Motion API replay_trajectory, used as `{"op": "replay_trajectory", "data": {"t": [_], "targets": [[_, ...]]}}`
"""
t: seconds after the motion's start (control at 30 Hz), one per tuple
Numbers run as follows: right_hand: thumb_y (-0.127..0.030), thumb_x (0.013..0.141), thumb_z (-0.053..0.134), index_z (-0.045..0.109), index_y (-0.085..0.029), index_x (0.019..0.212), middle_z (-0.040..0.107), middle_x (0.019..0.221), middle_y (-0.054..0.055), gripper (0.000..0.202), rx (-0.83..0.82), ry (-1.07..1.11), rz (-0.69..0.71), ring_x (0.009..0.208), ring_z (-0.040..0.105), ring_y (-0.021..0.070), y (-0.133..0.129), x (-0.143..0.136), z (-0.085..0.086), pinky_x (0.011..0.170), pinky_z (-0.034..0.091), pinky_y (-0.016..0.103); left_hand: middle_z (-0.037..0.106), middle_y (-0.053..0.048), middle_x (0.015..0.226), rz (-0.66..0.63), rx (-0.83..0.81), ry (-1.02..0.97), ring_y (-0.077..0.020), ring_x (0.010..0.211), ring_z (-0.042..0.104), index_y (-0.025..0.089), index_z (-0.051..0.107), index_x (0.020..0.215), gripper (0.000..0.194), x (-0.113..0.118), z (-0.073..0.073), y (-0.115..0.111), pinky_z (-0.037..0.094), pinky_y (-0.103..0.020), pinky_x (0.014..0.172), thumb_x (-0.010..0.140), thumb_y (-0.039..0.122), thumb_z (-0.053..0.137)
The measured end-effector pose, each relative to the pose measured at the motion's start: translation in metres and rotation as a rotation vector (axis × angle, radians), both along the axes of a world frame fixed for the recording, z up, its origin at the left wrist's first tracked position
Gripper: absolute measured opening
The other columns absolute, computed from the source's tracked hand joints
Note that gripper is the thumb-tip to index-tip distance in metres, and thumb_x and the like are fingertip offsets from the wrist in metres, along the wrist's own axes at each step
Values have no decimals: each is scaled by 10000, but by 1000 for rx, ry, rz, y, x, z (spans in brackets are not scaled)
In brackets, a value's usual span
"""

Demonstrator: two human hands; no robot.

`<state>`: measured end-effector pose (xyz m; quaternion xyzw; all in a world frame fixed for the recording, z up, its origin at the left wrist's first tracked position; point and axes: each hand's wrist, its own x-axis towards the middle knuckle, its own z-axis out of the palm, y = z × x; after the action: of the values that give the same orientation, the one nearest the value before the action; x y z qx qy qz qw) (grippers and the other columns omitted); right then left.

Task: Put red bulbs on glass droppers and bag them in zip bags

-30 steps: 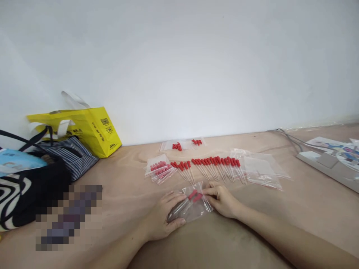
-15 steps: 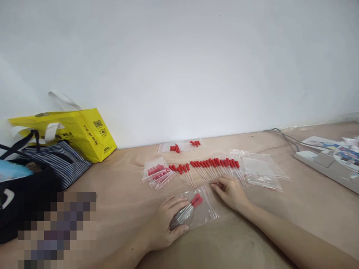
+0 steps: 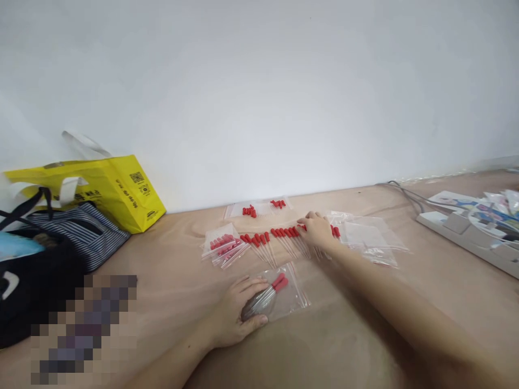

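My left hand (image 3: 239, 313) rests on a clear zip bag (image 3: 290, 297), thumb on its near edge and fingers on the far side. Inside the bag lie several droppers (image 3: 265, 297) with red bulbs pointing right and thin clear stems. My right hand (image 3: 318, 232) is over the row of loose red-bulbed droppers (image 3: 286, 232), its fingers bent down and closed at the bulbs of the middle ones. It hides part of the row. A smaller group of droppers (image 3: 259, 240) lies left of it. Filled zip bags (image 3: 223, 246) overlap farther left.
Flat clear zip bags (image 3: 371, 235) lie to the right. Another bag of droppers (image 3: 259, 208) lies near the wall. At the right are a white power strip (image 3: 466, 237) and cables. A yellow bag (image 3: 141, 200), a striped pouch (image 3: 97, 237) and a black bag (image 3: 60, 281) stand left.
My right hand has moved away from me, from beside the stem ends up onto the red bulbs. My left hand stays on the filled zip bag. The view has shifted slightly.
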<state>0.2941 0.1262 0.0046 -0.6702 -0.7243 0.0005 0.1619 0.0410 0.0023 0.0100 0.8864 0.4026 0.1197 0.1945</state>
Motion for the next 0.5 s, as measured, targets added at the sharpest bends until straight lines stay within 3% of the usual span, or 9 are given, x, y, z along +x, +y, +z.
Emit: {"op": "replay_trajectory", "data": {"t": [0.13,0.3,0.4,0.5], "targets": [[-376,786,464,665,-240,899,531,1044,108,268,-72,10,34,1042,399,263,26,-6,1,845,271,398,476,-59,1249,-11,17,-5,-231,1162,408,228,435,1191,491,-1,-1,-1,253,-445,1022,735,367,551],[-345,736,536,673,-239,832,550,1042,89,198,-119,93,77,1053,407,261,35,-6,-6,855,289,391,477,-60,1249,-27,6,-1,-235,1170,399,221,438,1191,491,-1,1,-1,248,-445,1022,735,362,550],[-302,687,586,661,-192,776,573,1010,97,161,-123,188,78,1035,439,256,38,-3,-1,840,327,354,467,-68,1258,-25,0,-3,-243,1176,391,211,438,1192,499,-2,0,-1,254,-451,1018,730,358,554],[-288,706,561,619,-165,769,618,903,77,150,-128,328,92,893,533,194,35,9,10,749,392,273,470,-69,1255,-30,11,-8,-242,1177,390,212,434,1194,494,-2,-2,0,255,-454,1016,736,360,547]]}}
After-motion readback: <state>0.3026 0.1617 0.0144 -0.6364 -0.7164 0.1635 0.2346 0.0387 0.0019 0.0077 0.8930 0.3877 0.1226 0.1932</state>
